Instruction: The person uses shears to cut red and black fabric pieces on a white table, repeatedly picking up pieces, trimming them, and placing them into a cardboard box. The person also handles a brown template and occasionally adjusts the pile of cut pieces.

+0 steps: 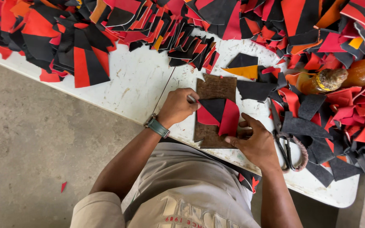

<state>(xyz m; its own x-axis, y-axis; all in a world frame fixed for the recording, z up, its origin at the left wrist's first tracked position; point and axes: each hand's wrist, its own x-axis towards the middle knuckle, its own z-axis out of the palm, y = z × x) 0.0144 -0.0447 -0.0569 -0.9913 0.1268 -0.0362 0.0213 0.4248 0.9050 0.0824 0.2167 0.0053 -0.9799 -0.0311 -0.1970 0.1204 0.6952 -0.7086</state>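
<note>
Right hand (256,141), at 5 o'clock of the wooden board (214,110), presses its fingertips flat on the red-and-black leather piece (218,115), grip spread. Left hand (178,106), at 9 o'clock, grip pinched on a thin metal tool (192,99) at the piece's edge. Recommend firm hold-down and a steady tool. Scissors (286,141) lie at 3 o'clock on the bench (136,82); leather offcuts (81,42) are heaped at 12.

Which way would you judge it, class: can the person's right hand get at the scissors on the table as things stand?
Probably yes. The right hand presses the red-and-black piece on the wooden board, and the scissors lie just beside it on the white table, uncovered, with nothing between them.
</note>
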